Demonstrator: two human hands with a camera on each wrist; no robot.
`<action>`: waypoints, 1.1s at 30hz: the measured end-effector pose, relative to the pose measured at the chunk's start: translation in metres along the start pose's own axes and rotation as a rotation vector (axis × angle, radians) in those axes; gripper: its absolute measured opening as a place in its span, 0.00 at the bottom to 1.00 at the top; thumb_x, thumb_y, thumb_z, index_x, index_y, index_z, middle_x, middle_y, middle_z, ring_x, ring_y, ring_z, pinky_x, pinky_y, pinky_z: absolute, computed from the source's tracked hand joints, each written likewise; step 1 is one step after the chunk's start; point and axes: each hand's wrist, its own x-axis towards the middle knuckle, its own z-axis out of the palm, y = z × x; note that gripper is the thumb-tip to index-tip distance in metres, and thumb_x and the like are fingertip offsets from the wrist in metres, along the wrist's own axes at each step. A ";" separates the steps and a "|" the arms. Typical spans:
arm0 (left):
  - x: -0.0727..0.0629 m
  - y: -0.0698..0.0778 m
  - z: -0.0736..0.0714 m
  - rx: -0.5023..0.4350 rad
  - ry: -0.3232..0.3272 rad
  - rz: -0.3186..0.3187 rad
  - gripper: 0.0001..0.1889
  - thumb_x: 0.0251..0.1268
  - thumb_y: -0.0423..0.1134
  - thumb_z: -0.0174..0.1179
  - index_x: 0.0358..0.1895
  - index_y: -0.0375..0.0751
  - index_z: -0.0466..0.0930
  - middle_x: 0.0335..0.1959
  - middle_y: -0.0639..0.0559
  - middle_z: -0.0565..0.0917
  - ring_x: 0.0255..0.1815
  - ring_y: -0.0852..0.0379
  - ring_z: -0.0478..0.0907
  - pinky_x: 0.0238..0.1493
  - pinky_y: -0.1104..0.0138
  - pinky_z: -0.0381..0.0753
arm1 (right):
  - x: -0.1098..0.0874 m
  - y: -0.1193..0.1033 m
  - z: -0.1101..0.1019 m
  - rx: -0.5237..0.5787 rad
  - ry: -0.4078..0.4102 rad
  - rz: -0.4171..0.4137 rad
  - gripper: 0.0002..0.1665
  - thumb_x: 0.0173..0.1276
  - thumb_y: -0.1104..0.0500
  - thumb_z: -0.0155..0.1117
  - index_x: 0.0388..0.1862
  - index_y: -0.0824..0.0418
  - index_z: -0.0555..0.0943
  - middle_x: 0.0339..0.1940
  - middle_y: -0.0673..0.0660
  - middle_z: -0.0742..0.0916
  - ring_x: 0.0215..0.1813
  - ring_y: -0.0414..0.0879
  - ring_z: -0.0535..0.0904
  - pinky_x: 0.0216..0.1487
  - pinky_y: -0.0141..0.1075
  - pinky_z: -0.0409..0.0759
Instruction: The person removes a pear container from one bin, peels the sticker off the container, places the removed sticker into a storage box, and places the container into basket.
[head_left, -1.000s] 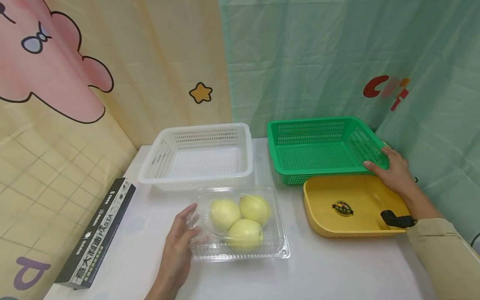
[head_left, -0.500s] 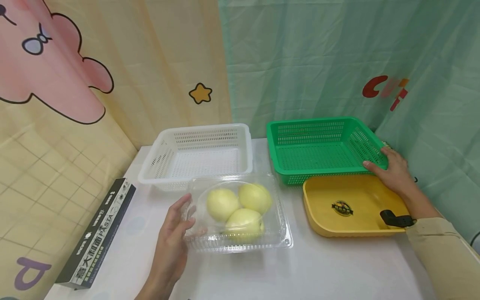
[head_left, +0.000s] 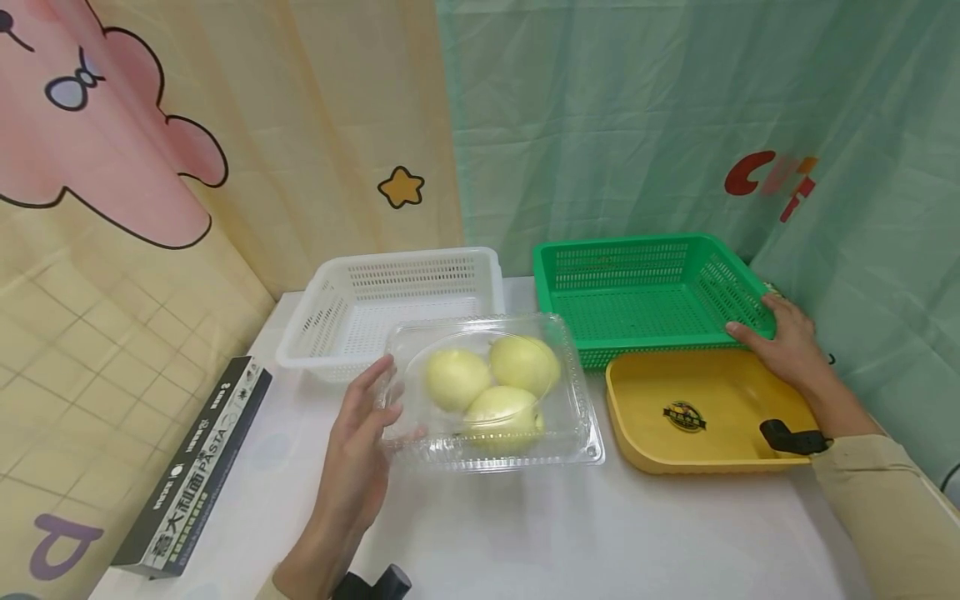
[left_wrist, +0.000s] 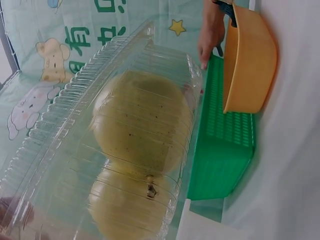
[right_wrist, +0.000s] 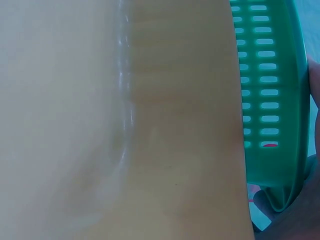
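Observation:
My left hand [head_left: 360, 454] grips the left side of a clear plastic clamshell box [head_left: 577, 437], its thumb near the front. Inside the box sit three round, pale yellow-green fruits [head_left: 504, 414]. The box hangs above the white table, tilted, its back edge overlapping the white basket in the head view. A speckled fruit [left_wrist: 142, 120] shows close through the ridged wall in the left wrist view. My right hand [head_left: 791, 342] holds the front right corner of the green basket [head_left: 622, 343], with fingers and thumb about its rim; part of those fingers is hidden.
A white perforated basket [head_left: 300, 362] stands at the back left. The yellow tray [head_left: 720, 400] sits before the green basket, under my right forearm. Along the table's left edge lies a black pasta box [head_left: 198, 467]. Printed curtains [head_left: 637, 125] close off the back and sides.
My left hand has raised the clamshell box with its fruits off the table, moving it away from me and slightly right. The right hand stays at the green basket's corner.

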 end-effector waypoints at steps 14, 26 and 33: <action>0.029 -0.001 0.021 -0.022 -0.035 0.043 0.28 0.68 0.28 0.42 0.70 0.51 0.58 0.74 0.57 0.55 0.76 0.50 0.49 0.60 0.47 0.71 | 0.000 -0.002 -0.001 -0.005 0.005 -0.005 0.49 0.70 0.43 0.49 0.73 0.73 0.43 0.74 0.77 0.46 0.71 0.80 0.36 0.61 0.74 0.44; 0.057 -0.002 0.043 -0.061 -0.039 0.060 0.27 0.67 0.30 0.44 0.67 0.57 0.62 0.73 0.58 0.55 0.70 0.47 0.62 0.57 0.51 0.74 | 0.000 -0.001 0.000 -0.003 0.010 -0.005 0.49 0.70 0.43 0.49 0.73 0.74 0.43 0.74 0.77 0.46 0.71 0.80 0.36 0.62 0.73 0.43; 0.072 -0.002 0.054 -0.045 -0.012 0.053 0.27 0.66 0.32 0.47 0.67 0.58 0.63 0.75 0.55 0.51 0.70 0.44 0.59 0.57 0.46 0.73 | 0.001 0.000 0.000 -0.005 0.013 -0.009 0.49 0.70 0.43 0.49 0.73 0.74 0.44 0.74 0.77 0.47 0.71 0.80 0.36 0.63 0.73 0.43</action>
